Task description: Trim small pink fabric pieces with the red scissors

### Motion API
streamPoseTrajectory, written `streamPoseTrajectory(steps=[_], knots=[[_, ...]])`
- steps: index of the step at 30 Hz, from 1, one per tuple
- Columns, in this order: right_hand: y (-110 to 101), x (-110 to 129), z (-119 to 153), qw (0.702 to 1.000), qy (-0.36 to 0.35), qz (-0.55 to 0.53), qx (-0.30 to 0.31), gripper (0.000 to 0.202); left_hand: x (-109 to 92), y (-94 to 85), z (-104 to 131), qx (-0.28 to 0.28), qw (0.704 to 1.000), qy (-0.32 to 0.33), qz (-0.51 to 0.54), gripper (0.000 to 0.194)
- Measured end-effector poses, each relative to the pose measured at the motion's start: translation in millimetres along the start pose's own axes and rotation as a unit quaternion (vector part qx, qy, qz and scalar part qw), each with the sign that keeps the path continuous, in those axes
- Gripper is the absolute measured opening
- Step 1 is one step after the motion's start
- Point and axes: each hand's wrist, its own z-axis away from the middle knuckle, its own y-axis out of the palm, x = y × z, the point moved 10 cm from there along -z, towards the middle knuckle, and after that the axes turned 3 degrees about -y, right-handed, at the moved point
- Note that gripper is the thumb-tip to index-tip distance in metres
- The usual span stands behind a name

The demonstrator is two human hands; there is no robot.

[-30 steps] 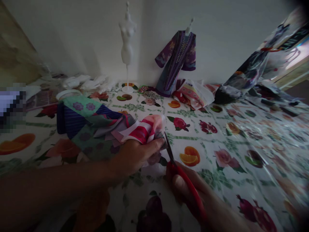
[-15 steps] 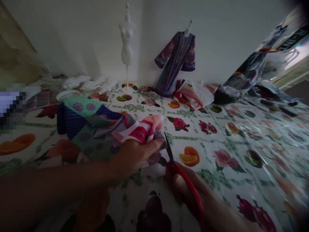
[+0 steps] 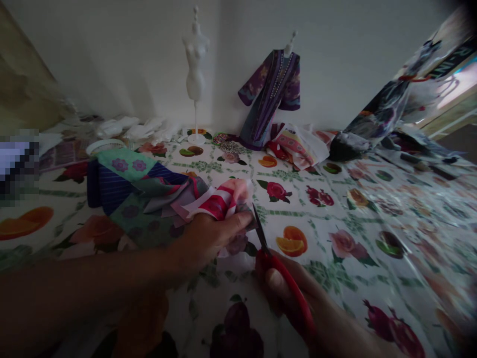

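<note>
My left hand (image 3: 208, 236) pinches a bundle of cloth pieces (image 3: 219, 201), red-and-white striped and pink on top, just above the table. My right hand (image 3: 294, 293) grips red-handled scissors (image 3: 278, 266); their dark blades point up and touch the cloth's right edge beside my left thumb. More cloth, green with purple flowers and blue striped (image 3: 126, 186), trails left from the bundle onto the fruit-and-flower tablecloth (image 3: 335, 238).
At the back wall stand a bare white doll mannequin (image 3: 196, 74) and a second one wearing a purple robe (image 3: 272, 92). A plastic bag with cloth (image 3: 300, 144) lies below the robe. White items (image 3: 130, 128) sit back left; printed fabric (image 3: 395, 107) hangs at right.
Almost nothing moved; the view shifted slightly, and both hands keep the same grip with the scissors at the cloth's edge.
</note>
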Motion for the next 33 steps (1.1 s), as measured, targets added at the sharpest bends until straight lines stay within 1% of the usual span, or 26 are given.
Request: streamPoseTrajectory(steps=[2, 4, 7, 10, 11, 13, 15, 18, 19, 23, 26, 30, 33], knots=[[1.2, -3.1, 0.3, 1.0, 0.002, -0.012, 0.01, 0.061, 1.9, 2.9, -1.9, 0.012, 1.0, -0.01, 0.018, 0.023], [3.3, -5.1, 1.2, 0.999, -0.002, -0.026, 0.025, 0.059, 3.8, 8.0, -4.1, 0.042, 0.998, -0.028, 0.024, 0.03], [4.8, -6.9, 3.6, 0.998, -0.005, -0.049, 0.034, 0.054, 13.5, 17.6, -5.3, 0.11, 0.989, -0.092, 0.036, 0.04], [4.9, -8.1, 6.2, 0.997, 0.003, -0.064, 0.035, 0.055, 21.0, 24.5, -3.1, 0.166, 0.975, -0.142, 0.042, 0.04], [4.6, -7.7, 6.8, 0.998, 0.003, -0.058, 0.036, 0.056, 22.7, 24.9, -2.5, 0.173, 0.972, -0.154, 0.042, 0.041], [4.3, -6.0, 7.4, 0.998, 0.004, -0.04, 0.038, 0.057, 26.2, 22.5, -2.4, 0.166, 0.97, -0.175, 0.037, 0.041], [4.4, -3.9, 7.3, 0.998, 0.007, -0.039, 0.04, 0.056, 25.5, 21.1, -3.5, 0.164, 0.971, -0.171, 0.023, 0.044], [4.2, -1.0, 5.7, 0.998, 0.016, -0.05, 0.035, 0.059, 18.4, 25.4, -5.1, 0.198, 0.972, -0.129, 0.0, 0.051], [3.6, 0.3, 4.8, 0.998, 0.016, -0.048, 0.03, 0.061, 16.6, 25.9, -5.7, 0.206, 0.972, -0.117, 0.0, 0.051], [2.5, 3.3, 1.5, 0.999, 0.015, -0.033, 0.019, 0.066, 15.1, 23.4, -6.6, 0.208, 0.973, -0.104, 0.008, 0.034], [1.4, 6.3, 0.3, 0.999, 0.007, -0.03, 0.012, 0.067, 13.7, 24.4, -4.2, 0.218, 0.971, -0.095, -0.021, 0.035], [2.4, 8.1, -0.2, 0.999, 0.014, -0.025, 0.023, 0.067, 8.8, 23.0, -3.3, 0.199, 0.975, -0.076, -0.056, 0.037], [2.1, 9.4, -1.1, 0.999, 0.002, -0.021, 0.03, 0.064, 9.2, 21.2, -3.3, 0.181, 0.978, -0.081, -0.061, 0.039]])
